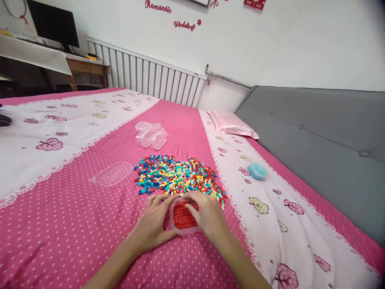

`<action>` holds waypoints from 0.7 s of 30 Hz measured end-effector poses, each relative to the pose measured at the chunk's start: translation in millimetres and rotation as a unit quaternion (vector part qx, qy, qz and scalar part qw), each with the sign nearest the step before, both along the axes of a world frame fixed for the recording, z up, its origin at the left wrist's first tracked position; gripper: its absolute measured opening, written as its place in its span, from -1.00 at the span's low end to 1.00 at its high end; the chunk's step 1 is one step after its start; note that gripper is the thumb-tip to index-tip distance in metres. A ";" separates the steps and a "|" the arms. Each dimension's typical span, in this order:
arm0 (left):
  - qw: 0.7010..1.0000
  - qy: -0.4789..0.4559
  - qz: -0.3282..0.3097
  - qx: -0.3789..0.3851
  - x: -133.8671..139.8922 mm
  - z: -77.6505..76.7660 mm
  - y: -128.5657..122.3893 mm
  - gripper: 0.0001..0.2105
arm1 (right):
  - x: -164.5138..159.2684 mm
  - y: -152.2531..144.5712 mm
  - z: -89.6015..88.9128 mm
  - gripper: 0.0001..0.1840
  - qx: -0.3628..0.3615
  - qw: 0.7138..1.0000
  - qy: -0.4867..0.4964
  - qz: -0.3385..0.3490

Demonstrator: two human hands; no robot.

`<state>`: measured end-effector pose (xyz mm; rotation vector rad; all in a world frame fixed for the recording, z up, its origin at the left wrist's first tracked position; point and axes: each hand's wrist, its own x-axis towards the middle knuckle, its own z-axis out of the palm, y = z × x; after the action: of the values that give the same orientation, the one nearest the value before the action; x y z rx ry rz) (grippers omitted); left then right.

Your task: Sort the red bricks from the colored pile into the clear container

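A clear plastic container [172, 218] filled with rows of small red toy bricks [184, 218] rests on the bed in front of me. My left hand [158, 220] curls around its left side, thumb near the front rim and fingers at the back. Over the container's right part is my right hand [206, 210], thumb and index finger pinched at a red brick near the far end; the fingers partly hide it. Just beyond both hands spreads a heap of loose small bricks [177, 174] in red, blue, teal, yellow and white.
A clear lid [112, 174] lies left of the heap. Several stacked clear containers [152, 135] sit behind it. To the right stands a closed container of light-blue pieces [257, 171]. A pink pillow [231, 123] lies by the grey headboard [313, 132]; a radiator [147, 72] lines the wall.
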<state>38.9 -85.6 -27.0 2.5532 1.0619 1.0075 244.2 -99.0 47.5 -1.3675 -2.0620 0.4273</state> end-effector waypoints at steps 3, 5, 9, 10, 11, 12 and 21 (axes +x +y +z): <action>1.000 0.003 0.002 -0.001 0.2 -0.8 0.3 -0.22 | -3.9 1.0 -4.4 -0.66 -0.023 0.999 -0.031 -0.016; 1.000 0.000 0.006 -0.006 0.6 -0.8 0.3 -0.24 | -3.6 2.3 -7.1 -0.66 -0.031 0.999 -0.023 -0.014; 1.000 -0.001 0.008 -0.019 0.2 -2.6 0.7 -0.22 | -2.2 3.9 -11.2 -0.65 -0.053 0.998 0.046 -0.001; 1.000 -0.003 0.007 -0.022 -0.6 -3.5 0.8 -0.18 | -2.3 4.1 -11.8 -0.66 -0.061 0.996 0.062 0.002; 1.000 -0.008 0.004 -0.024 -1.5 -4.2 0.9 -0.14 | -2.7 4.4 -12.5 -0.66 -0.067 0.995 0.074 0.002; 0.999 -0.017 0.001 -0.027 -2.6 -4.4 1.0 -0.13 | -3.3 4.8 -13.1 -0.66 -0.073 0.994 0.081 0.000; 0.993 -0.064 0.096 -0.008 6.6 27.6 0.6 -0.78 | -6.0 8.8 -23.7 -0.75 -0.101 0.978 0.184 0.005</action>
<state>45.5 -85.0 0.7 2.3726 1.2908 1.1871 238.2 -90.2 23.8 -1.2793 -1.7572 0.8464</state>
